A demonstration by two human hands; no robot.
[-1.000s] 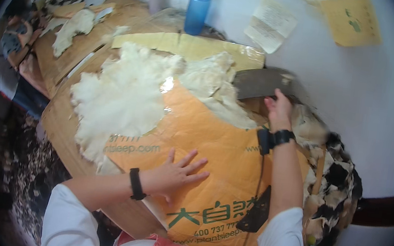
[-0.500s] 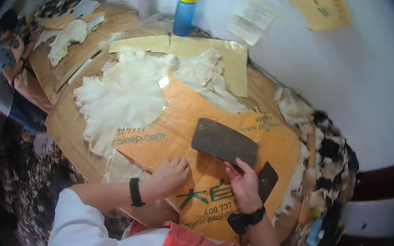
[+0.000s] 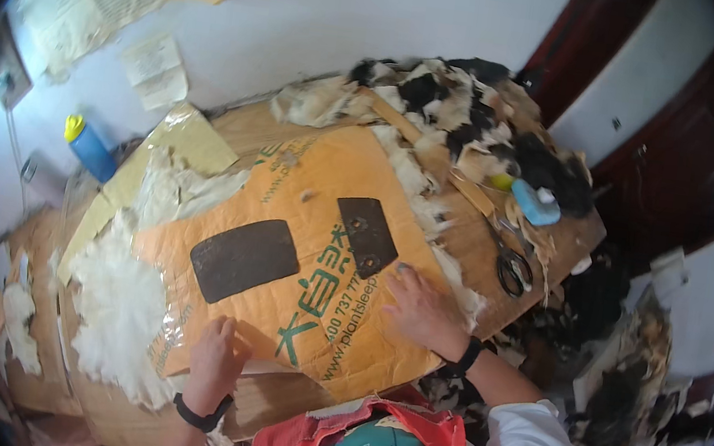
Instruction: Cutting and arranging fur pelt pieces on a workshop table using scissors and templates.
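An orange printed sheet (image 3: 328,166) cut to a pelt-like outline lies over a white fur hide (image 3: 118,318). Two dark flat plates rest on it: a larger curved one (image 3: 245,260) and a smaller one with two holes (image 3: 366,235). My right hand (image 3: 425,307) lies with fingers spread on the sheet, just beside the smaller plate; a small blue-green spot shows at a fingertip. At the sheet's near left edge, below the larger plate, my left hand (image 3: 218,356) has its fingers curled; what they pinch, if anything, is hidden.
Black, white and tan fur scraps (image 3: 477,117) heap along the table's far right. Near them are black-handled scissors (image 3: 512,269), a light blue bottle (image 3: 535,203) and a wooden strip (image 3: 472,193). A blue bottle with a yellow cap (image 3: 91,150) stands by the wall.
My view has swung right. The larger plate, tilted up at my right hand before, now lies flat and free of it. My right hand has moved onto the sheet near the smaller plate.
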